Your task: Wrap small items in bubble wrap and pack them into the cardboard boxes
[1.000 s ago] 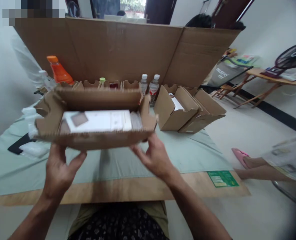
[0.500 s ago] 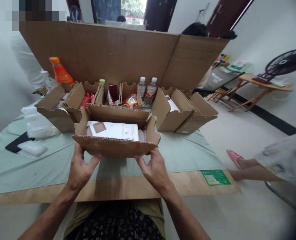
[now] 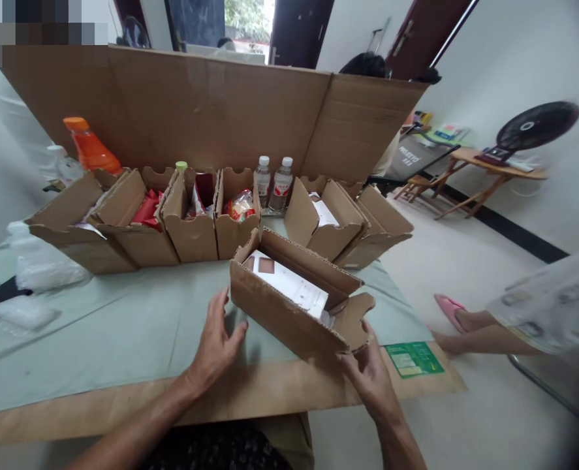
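An open cardboard box (image 3: 279,313) sits slanted on the green cloth (image 3: 123,326) near the table's front edge. A white leaflet (image 3: 289,287) with a brown square lies inside it. My left hand (image 3: 215,346) is at the box's left end with its fingers spread, fingertips at or just off the cardboard. My right hand (image 3: 367,372) grips the box's right front corner from below, fingers curled on the flap.
Behind stands a row of open cardboard boxes (image 3: 191,228) with red packets, two water bottles (image 3: 272,183), an orange bottle (image 3: 88,147) and a tall cardboard sheet (image 3: 211,111). Plastic bags (image 3: 39,267) lie left. A green card (image 3: 413,358) lies right; another person's foot (image 3: 458,316) is on the floor.
The box came down from in front of me to the cloth and turned, its right end swinging toward me. My left hand opened and slid off its left end.
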A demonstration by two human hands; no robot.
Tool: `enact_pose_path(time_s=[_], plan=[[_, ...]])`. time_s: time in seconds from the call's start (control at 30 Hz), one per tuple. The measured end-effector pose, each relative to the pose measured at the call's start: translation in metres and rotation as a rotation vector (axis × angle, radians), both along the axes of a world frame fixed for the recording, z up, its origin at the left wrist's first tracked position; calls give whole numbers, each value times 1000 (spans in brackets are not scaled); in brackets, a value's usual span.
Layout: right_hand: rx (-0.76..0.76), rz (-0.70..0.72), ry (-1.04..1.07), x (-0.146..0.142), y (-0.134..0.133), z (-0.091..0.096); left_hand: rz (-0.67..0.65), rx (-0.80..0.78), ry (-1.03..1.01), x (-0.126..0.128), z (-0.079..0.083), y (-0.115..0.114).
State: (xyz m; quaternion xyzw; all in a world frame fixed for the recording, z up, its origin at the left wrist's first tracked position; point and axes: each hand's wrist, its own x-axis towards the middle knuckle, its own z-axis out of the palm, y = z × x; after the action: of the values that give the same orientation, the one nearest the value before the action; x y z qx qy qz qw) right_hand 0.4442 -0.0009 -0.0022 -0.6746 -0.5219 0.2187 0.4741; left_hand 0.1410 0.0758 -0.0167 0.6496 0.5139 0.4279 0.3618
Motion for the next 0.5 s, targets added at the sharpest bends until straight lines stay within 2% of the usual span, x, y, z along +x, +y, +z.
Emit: enact_pose_path(time_s=[0.1, 0.17, 0.37, 0.5], plan=[[-76, 143, 139, 13, 32, 5, -125, -12, 12, 21, -6, -26], [-123, 182, 173, 17, 45, 5, -220, -37, 29, 38, -7, -31], [-101, 119, 206, 21, 52, -10, -400, 10, 91, 75, -15, -2], [-123, 72, 126, 6, 58, -8, -359, 32, 90, 79, -23, 17]])
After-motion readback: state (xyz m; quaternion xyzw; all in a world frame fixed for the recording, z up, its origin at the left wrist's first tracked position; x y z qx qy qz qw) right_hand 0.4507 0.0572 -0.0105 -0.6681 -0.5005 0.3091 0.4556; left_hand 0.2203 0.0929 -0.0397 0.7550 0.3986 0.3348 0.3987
